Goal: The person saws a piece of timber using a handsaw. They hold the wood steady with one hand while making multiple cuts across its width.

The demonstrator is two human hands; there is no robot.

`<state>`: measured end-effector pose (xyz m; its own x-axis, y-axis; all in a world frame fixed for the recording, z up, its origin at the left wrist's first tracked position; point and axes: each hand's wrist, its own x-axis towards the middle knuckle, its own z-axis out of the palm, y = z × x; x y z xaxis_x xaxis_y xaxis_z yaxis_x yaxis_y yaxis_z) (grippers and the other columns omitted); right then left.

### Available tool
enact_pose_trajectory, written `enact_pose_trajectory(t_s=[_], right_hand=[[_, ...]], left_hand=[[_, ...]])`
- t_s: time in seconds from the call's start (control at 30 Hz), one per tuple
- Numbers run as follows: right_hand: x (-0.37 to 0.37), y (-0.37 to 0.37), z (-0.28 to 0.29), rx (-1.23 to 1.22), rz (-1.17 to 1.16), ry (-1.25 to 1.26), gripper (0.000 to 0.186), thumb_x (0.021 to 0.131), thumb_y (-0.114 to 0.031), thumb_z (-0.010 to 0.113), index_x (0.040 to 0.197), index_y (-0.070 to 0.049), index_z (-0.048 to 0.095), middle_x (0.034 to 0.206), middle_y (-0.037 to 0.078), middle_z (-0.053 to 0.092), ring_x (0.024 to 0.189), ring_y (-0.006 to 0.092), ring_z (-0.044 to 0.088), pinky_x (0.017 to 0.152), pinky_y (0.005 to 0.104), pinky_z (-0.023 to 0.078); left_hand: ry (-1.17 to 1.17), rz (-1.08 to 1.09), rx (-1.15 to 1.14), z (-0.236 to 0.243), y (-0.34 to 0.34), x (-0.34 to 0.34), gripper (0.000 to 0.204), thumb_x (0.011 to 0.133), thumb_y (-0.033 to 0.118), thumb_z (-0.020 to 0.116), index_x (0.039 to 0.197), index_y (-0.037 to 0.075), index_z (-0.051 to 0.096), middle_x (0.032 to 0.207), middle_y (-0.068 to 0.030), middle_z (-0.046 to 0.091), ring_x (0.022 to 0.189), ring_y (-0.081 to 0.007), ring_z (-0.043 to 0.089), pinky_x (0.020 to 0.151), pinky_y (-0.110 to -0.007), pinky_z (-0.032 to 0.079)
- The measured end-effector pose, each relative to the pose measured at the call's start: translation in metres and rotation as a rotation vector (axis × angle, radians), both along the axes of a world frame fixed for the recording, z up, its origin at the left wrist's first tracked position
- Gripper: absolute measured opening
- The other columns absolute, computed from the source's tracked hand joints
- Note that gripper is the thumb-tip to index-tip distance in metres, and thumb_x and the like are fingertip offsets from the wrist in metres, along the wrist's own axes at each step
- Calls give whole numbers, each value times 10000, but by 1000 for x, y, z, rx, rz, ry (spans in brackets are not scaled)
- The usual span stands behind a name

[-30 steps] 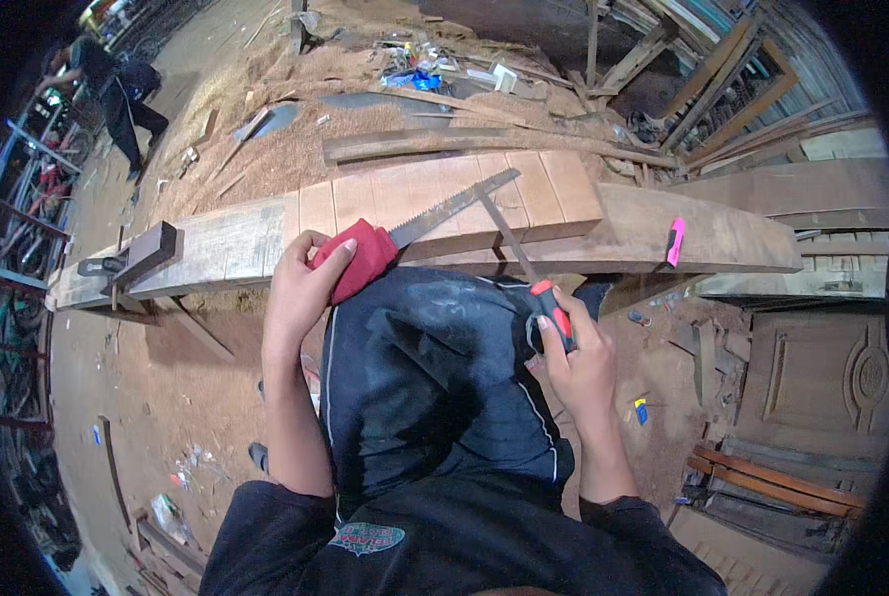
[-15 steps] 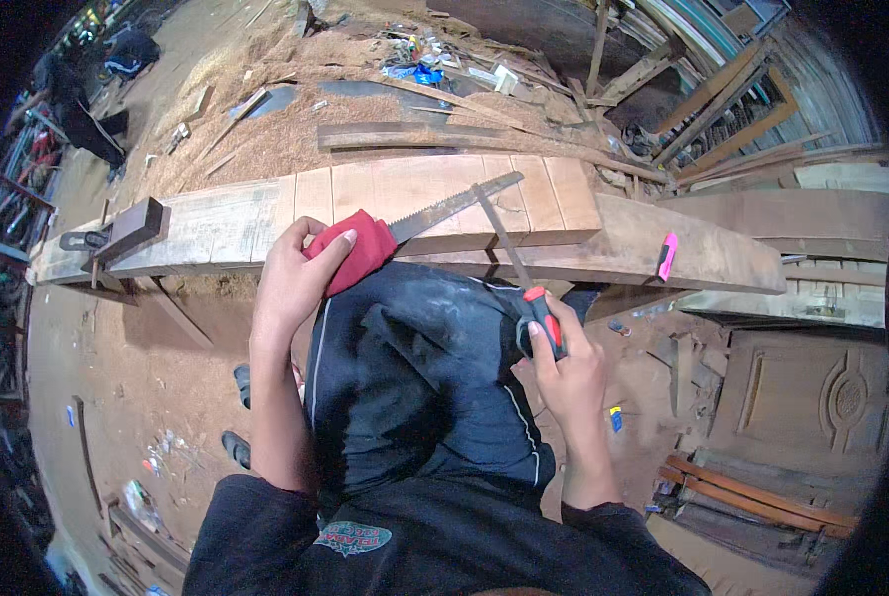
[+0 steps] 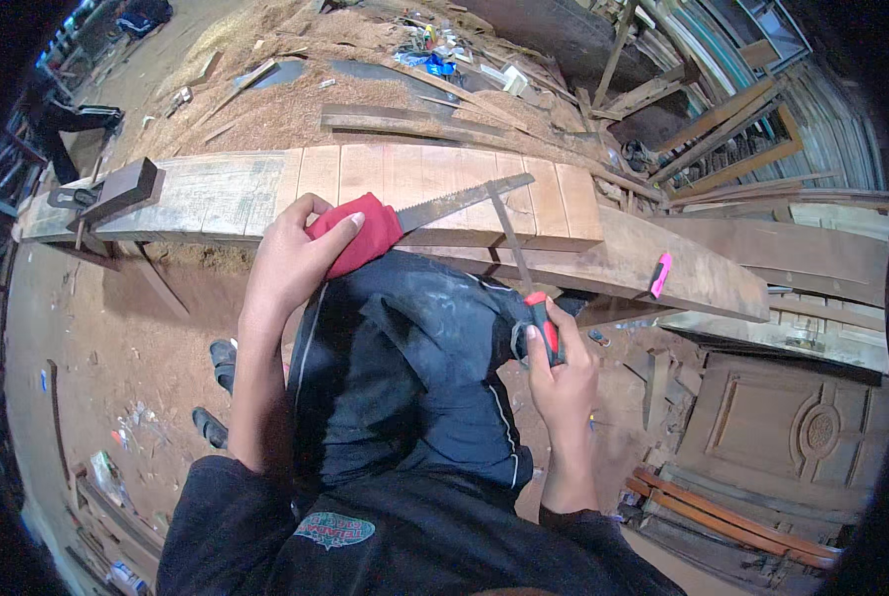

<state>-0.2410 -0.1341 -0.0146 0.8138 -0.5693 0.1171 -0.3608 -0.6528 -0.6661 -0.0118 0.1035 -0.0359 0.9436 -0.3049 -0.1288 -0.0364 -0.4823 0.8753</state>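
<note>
My left hand (image 3: pixel 293 253) is closed on a red cloth (image 3: pixel 357 238), which wraps one end of a toothed saw blade (image 3: pixel 449 207). Its bare part slants up to the right over a pale wooden block (image 3: pixel 414 164) marked with crosswise lines. In my right hand (image 3: pixel 564 382) is a file (image 3: pixel 510 236) with a red and black handle, gripped with the thumb along it. The file's narrow shaft crosses the blade near its far tip and seems to touch the toothed edge. The cloth hides the saw's held end.
A long beam (image 3: pixel 698 263) lies under the block, with a pink marker-like tool (image 3: pixel 660 275) on its right part. A dark hand plane (image 3: pixel 118 194) rests at the left. Behind are sawdust and scrap strips (image 3: pixel 414 124). A carved panel (image 3: pixel 782 412) lies at right. Another person's legs (image 3: pixel 72 124) show far left.
The whole view has shifted slightly. Both hands keep their grips, and the file sits a little closer to the blade's tip. The person at far left has changed leg position.
</note>
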Motion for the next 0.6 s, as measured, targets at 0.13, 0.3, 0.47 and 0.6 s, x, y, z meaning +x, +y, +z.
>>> enact_pose_trajectory(t_s=[0.13, 0.3, 0.47, 0.6], right_hand=[[-4, -7, -8, -127, 51, -94, 386, 969, -162, 669, 1334, -37, 639, 1054, 247, 737, 971, 378, 749, 831, 432, 576], [-7, -14, -13, -123, 15, -233, 379, 990, -168, 651, 1341, -28, 626, 1166, 248, 722, 1056, 377, 735, 878, 424, 567], [-5, -9, -16, -140, 64, -66, 389, 980, -200, 665, 1332, -37, 632, 1028, 281, 727, 921, 433, 741, 765, 474, 575], [-5, -10, -12, -109, 33, -36, 389, 992, -177, 650, 1344, -15, 623, 1067, 276, 728, 978, 401, 743, 830, 440, 571]], left_hand=[[-33, -22, -1, -2, 2, 1, 433, 906, 414, 774, 967, -4, 679, 817, -68, 686, 748, -115, 617, 678, -288, 507], [-21, -20, -5, -2, 1, 1, 419, 908, 397, 778, 974, -4, 677, 821, -59, 682, 745, -108, 611, 673, -283, 505], [10, -4, -23, -4, 2, 1, 499, 860, 455, 775, 979, -23, 699, 824, -175, 718, 776, -202, 684, 739, -360, 538], [-2, 0, -17, -10, 3, 3, 497, 860, 459, 775, 973, -19, 698, 826, -165, 719, 781, -198, 685, 742, -355, 538]])
